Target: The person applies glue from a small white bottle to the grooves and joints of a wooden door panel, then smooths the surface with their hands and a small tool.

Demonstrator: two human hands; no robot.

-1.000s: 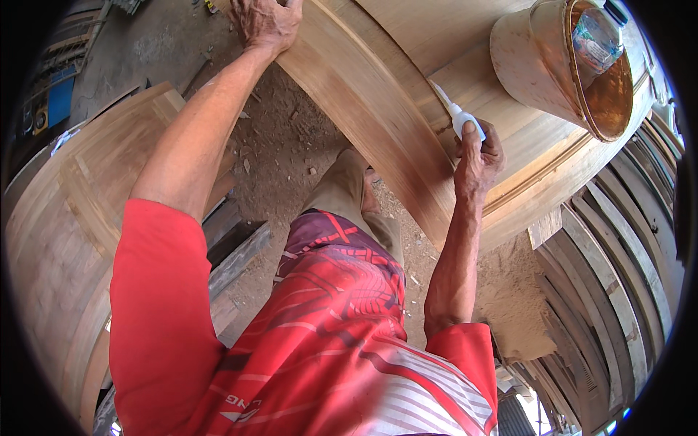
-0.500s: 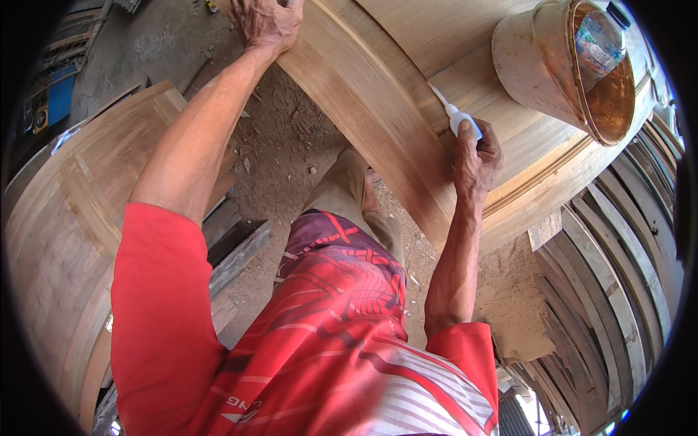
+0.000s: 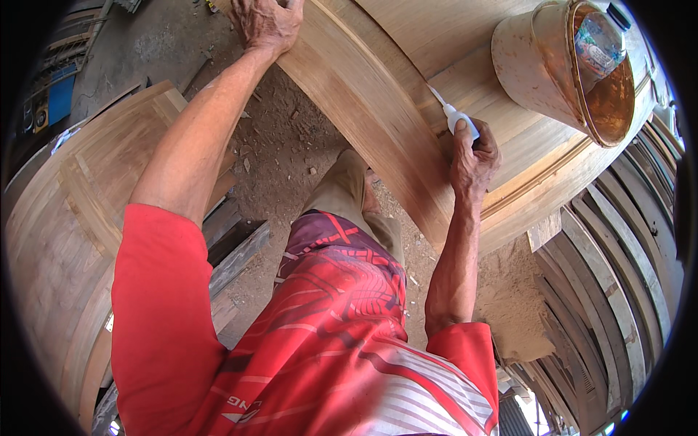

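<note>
Right hand (image 3: 476, 158) pinches tilted white bottle (image 3: 453, 116); outstretched left hand (image 3: 267, 26) rests on wooden panel (image 3: 363, 102), grip unclear

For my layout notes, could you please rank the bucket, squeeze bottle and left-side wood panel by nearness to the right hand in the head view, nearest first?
1. Squeeze bottle: held in the right hand.
2. Bucket: upper right.
3. Wood panel: far left, beyond the left forearm.

Two hands (image 3: 267, 27) (image 3: 476, 158), one white nozzle-tipped squeeze bottle (image 3: 459, 120), one bucket (image 3: 527, 73), one clear plastic bottle (image 3: 598, 49), two framed wooden panels (image 3: 356, 87) (image 3: 76, 211).
</note>
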